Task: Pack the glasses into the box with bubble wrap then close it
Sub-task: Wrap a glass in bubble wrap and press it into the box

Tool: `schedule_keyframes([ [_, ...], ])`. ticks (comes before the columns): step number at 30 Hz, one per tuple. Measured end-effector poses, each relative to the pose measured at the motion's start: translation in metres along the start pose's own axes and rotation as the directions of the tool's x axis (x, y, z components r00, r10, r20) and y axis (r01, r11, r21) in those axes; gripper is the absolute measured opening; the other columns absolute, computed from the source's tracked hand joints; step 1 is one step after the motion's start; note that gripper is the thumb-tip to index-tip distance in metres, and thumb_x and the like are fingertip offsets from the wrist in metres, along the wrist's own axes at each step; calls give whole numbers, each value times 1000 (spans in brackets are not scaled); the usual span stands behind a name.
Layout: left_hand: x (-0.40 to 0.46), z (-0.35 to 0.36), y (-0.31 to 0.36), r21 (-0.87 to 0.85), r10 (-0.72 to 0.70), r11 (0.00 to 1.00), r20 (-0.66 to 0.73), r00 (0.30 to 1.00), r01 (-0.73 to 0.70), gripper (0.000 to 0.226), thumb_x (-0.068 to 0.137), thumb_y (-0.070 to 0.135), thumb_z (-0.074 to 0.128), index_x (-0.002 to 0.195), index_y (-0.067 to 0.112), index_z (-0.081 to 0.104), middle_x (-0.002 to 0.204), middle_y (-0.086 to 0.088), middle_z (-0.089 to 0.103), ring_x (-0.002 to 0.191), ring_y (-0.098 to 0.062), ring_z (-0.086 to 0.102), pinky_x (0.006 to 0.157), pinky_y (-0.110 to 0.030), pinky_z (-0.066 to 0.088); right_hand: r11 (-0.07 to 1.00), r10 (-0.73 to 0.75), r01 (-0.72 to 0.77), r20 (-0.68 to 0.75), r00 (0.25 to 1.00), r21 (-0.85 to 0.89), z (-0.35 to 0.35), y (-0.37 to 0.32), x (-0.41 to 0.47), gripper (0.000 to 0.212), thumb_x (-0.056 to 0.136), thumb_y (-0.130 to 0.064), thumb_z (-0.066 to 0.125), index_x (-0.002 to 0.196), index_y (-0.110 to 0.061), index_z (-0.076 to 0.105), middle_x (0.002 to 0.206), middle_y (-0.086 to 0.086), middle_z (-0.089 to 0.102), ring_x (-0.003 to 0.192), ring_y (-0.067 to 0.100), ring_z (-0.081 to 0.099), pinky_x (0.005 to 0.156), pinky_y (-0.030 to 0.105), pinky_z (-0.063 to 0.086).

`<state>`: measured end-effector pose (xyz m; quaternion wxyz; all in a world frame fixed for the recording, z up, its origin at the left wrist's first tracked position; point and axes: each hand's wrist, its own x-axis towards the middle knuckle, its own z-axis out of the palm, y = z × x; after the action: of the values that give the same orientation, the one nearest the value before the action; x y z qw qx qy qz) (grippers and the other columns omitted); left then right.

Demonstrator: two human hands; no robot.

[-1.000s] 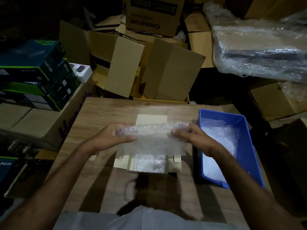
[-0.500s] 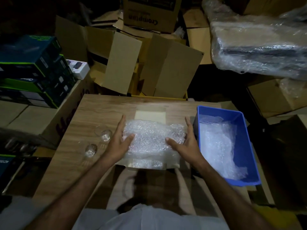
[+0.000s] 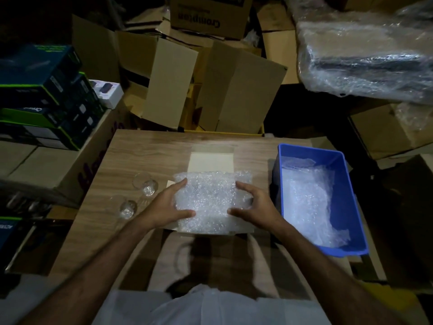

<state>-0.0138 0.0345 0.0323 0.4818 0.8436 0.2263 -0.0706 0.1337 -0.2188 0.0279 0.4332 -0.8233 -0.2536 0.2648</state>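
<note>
A small white cardboard box (image 3: 212,160) lies open in the middle of the wooden table, its lid flap pointing away from me. A sheet of bubble wrap (image 3: 210,202) covers the box opening. My left hand (image 3: 167,207) grips the sheet's left edge and my right hand (image 3: 254,205) grips its right edge, thumbs on top. Two clear glasses stand on the table left of the box: one glass (image 3: 144,185) farther back, the other glass (image 3: 126,207) nearer, close to my left forearm.
A blue plastic bin (image 3: 311,151) with more bubble wrap (image 3: 309,202) stands right of the box. Open cardboard cartons (image 3: 234,95) crowd behind the table (image 3: 145,148). Stacked dark retail boxes (image 3: 42,97) sit at left, a plastic-wrapped bundle (image 3: 365,59) at upper right.
The bubble wrap came down from mid-air onto the box opening. Both hands have slid inward along the sheet's sides and now clasp it. The two glasses came into view at left.
</note>
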Motion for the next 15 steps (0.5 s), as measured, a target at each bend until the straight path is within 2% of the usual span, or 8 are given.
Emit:
schedule_keyframes([
  [2,11,9,-7,180,-4,984,-8,1000,6,109,68,33,93,157,18,32,162,0,34,148,-14,33,115,-23,29,983,39,-33,27,999,-180,10,4,8,91,75,-31,89,152,-19,43,155,-1,45,137,17,48,115,35,41],
  [3,16,14,-9,261,-8,965,-8,1000,10,111,69,34,92,158,17,29,163,-2,32,148,-17,33,117,-27,30,966,50,-38,40,998,-256,17,5,11,93,77,-32,88,154,-18,39,155,3,44,135,21,50,114,38,42],
  [5,23,22,-10,387,-15,922,-18,1000,21,111,72,33,90,160,20,24,163,-2,29,147,-20,35,117,-32,33,917,33,1,78,996,-399,28,9,17,97,79,-35,85,157,-17,32,154,8,42,130,27,53,107,40,46],
  [7,26,29,-7,493,-1,870,-28,1000,15,106,74,31,89,158,23,25,158,-2,32,136,-24,48,106,-35,44,846,-12,66,105,994,-529,37,15,22,97,79,-36,84,157,-16,30,149,10,45,127,30,54,99,40,48],
  [9,30,32,-5,577,14,816,-19,1000,0,100,73,30,88,153,24,29,148,-3,34,118,-29,60,92,-39,52,770,-27,93,114,993,-631,43,18,25,93,77,-41,83,152,-16,34,142,9,49,119,29,58,92,40,51],
  [11,33,34,-5,653,29,757,-6,1000,-18,97,72,30,89,150,21,32,142,-6,34,107,-31,63,85,-41,55,693,-45,133,142,989,-709,49,22,27,88,75,-47,82,146,-15,40,134,8,54,112,28,58,90,40,49],
  [13,36,37,-7,723,28,691,11,1000,-27,99,71,33,90,150,18,31,138,-10,32,105,-31,61,84,-41,55,627,-65,179,178,982,-758,52,25,29,81,76,-51,80,139,-14,45,130,8,54,111,27,53,91,39,44],
  [15,38,41,-9,772,10,636,21,1000,-23,103,69,42,90,149,15,31,139,-15,31,111,-31,55,91,-40,52,587,-77,201,194,978,-784,54,28,30,74,76,-52,78,133,-13,50,128,9,51,113,28,49,93,40,40],
])
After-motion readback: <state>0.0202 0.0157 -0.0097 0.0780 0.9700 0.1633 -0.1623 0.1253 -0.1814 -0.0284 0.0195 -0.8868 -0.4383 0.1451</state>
